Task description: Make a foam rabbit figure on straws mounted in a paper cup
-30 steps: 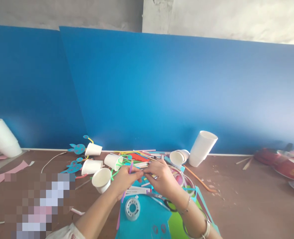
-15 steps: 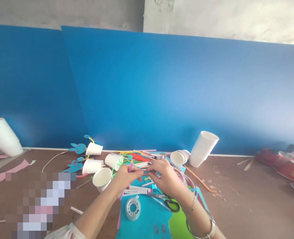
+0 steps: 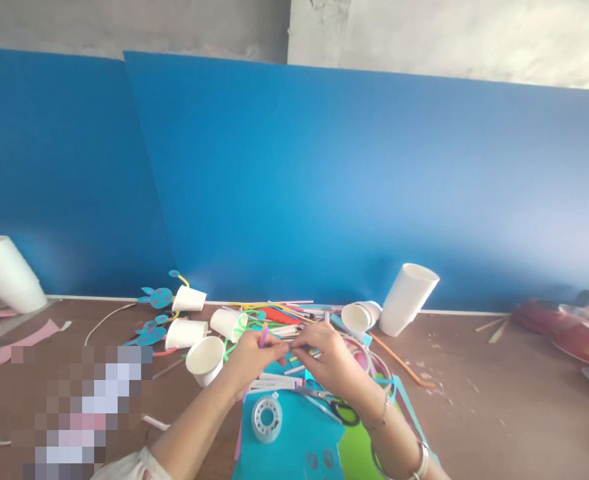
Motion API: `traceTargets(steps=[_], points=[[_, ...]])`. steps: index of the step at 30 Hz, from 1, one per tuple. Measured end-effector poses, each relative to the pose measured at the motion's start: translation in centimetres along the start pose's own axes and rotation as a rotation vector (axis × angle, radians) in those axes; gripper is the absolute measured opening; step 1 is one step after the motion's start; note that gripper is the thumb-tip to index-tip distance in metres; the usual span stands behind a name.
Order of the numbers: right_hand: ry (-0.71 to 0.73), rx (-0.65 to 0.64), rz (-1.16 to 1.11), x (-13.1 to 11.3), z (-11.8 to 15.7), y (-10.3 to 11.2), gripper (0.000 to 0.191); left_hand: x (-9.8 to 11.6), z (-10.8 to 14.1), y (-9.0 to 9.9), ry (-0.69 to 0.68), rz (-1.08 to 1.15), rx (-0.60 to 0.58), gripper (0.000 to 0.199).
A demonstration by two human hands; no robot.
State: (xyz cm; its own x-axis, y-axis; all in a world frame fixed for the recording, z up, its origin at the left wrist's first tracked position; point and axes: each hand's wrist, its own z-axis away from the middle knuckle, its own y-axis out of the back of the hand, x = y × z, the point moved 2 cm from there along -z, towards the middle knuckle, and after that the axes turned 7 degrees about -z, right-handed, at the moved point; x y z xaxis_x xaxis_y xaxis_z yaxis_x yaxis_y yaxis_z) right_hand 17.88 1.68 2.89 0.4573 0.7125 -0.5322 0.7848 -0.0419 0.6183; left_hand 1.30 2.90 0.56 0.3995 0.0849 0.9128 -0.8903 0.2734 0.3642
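Note:
My left hand is closed with a purple straw showing above the fingers and again below the palm. Its thumb and fingertips meet those of my right hand, which is pinched together. Whatever lies between the fingertips is too small to make out. Just below the hands rest markers, black-handled scissors and a roll of clear tape on blue paper.
Paper cups with straws and blue paper cut-outs lie to the left. A cup stack stands at back right, near an orange straw. A blue panel rises behind the brown table. Green paper lies in front.
The fingertips have shifted very slightly while staying pinched together. The purple straw is still in my left hand, and the things on the table have not moved.

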Motion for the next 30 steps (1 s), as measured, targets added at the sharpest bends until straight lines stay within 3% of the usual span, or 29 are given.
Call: traceTargets(steps=[5, 13, 19, 30], points=[[-0.025, 0.002, 0.011, 0.0, -0.1, -0.2, 0.011, -0.2, -0.2, -0.1, -0.006, 0.039, 0.000, 0.036], [-0.121, 0.009, 0.070, 0.8, 0.0, 1.2, 0.011, 0.1, -0.1, 0.3, -0.034, 0.098, -0.131, 0.050], [-0.063, -0.037, 0.114, 0.3, 0.1, 1.0, 0.013, -0.3, -0.3, 0.1, -0.090, 0.058, -0.121, 0.035], [-0.061, 0.011, 0.088, -0.1, -0.1, 0.5, 0.009, -0.3, -0.1, -0.2, -0.180, -0.116, -0.019, 0.034]])
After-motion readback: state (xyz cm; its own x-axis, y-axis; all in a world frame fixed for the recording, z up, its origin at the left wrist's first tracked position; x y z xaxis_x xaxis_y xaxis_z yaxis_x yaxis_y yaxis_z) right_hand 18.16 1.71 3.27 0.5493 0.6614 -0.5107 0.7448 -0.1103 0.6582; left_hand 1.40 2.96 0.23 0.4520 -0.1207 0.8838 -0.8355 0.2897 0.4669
